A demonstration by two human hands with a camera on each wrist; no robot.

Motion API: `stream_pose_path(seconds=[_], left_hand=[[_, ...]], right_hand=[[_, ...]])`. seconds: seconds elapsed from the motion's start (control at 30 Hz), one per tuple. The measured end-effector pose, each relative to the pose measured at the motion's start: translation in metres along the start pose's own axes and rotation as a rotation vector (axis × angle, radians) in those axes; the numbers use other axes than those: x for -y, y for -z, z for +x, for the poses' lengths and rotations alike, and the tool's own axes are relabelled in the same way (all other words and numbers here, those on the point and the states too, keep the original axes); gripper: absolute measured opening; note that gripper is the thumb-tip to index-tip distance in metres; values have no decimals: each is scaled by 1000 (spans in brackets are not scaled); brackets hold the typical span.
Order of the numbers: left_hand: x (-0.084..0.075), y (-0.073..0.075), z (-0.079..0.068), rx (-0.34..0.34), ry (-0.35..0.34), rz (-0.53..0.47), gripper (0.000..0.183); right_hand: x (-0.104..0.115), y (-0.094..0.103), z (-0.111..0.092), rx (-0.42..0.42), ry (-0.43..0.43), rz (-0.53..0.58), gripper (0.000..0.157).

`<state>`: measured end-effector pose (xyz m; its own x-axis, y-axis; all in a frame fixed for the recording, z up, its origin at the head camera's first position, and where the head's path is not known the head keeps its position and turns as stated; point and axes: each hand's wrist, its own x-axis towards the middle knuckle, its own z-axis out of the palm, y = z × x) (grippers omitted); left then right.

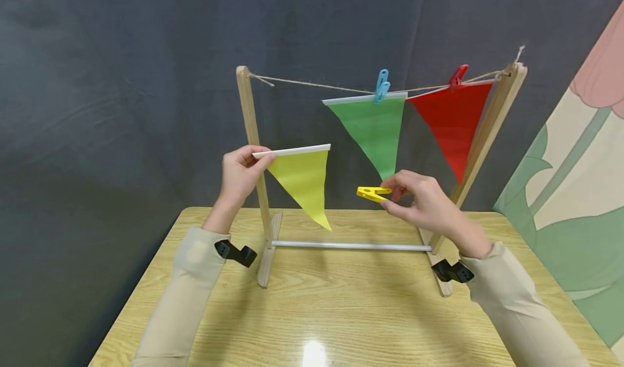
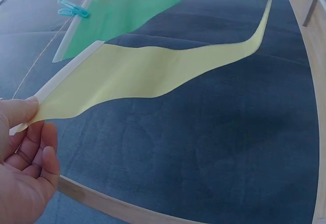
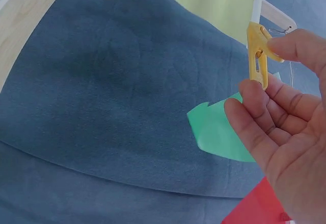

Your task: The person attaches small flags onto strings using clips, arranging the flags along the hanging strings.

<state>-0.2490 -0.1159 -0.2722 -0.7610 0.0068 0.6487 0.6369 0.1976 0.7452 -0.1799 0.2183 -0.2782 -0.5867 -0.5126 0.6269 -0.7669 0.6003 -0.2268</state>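
My left hand (image 1: 241, 174) pinches the left end of the white top edge of a yellow pennant flag (image 1: 304, 177). The pennant hangs point down, lower than the string (image 1: 312, 83). In my right hand (image 1: 421, 201) a yellow clothespin (image 1: 373, 193) is pinched by its handles, its nose pointing left, apart from the pennant in the head view. A green pennant (image 1: 375, 126) hangs at the string under a blue clothespin (image 1: 382, 87). To its right, a red clothespin (image 1: 458, 76) holds a red pennant (image 1: 455, 120). The left wrist view shows the yellow pennant (image 2: 127, 74) with a curled tip.
Two wooden posts, the left one (image 1: 251, 112) and the right one (image 1: 497, 123), carry the string. A pale rod (image 1: 351, 246) joins their feet above the wooden table (image 1: 312, 307). Behind stands a dark cloth backdrop (image 1: 146, 85), with a painted flower panel (image 1: 575, 193) at right.
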Motion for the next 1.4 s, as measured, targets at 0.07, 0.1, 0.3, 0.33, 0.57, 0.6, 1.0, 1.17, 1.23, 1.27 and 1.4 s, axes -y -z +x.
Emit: stream_pose_path(seconds=[0.07, 0.1, 0.3, 0.33, 0.57, 0.6, 1.0, 1.17, 1.23, 1.27, 1.4], left_hand=[[-3, -1, 3, -7, -1, 0, 11], [-4, -1, 4, -11, -4, -1, 11], [-12, -2, 14, -34, -58, -13, 10], [-13, -2, 16, -38, -65, -18, 10], [-22, -2, 26, -53, -70, -53, 11], [-23, -2, 27, -52, -69, -55, 12], [-39, -4, 39, -90, -125, 38, 13], [-45, -5, 44, -111, -153, 83, 14], [-47, -6, 46, -125, -153, 100, 15], [-47, -6, 46, -132, -150, 107, 15], [-51, -9, 49, -147, -136, 121, 15]], right_hand=[[0, 2, 3, 2, 0, -7, 23], [0, 2, 5, 1, 1, -8, 23], [0, 7, 14, -6, 10, -3, 22], [0, 8, 15, -8, 13, -5, 22], [0, 11, 27, -15, 45, -11, 22], [0, 12, 28, -13, 51, -10, 22], [9, 24, 57, -5, 96, -46, 26], [13, 31, 72, 11, 103, -59, 26], [15, 34, 78, 14, 103, -58, 25], [16, 35, 81, 12, 105, -57, 25], [19, 39, 93, -11, 121, -53, 23]])
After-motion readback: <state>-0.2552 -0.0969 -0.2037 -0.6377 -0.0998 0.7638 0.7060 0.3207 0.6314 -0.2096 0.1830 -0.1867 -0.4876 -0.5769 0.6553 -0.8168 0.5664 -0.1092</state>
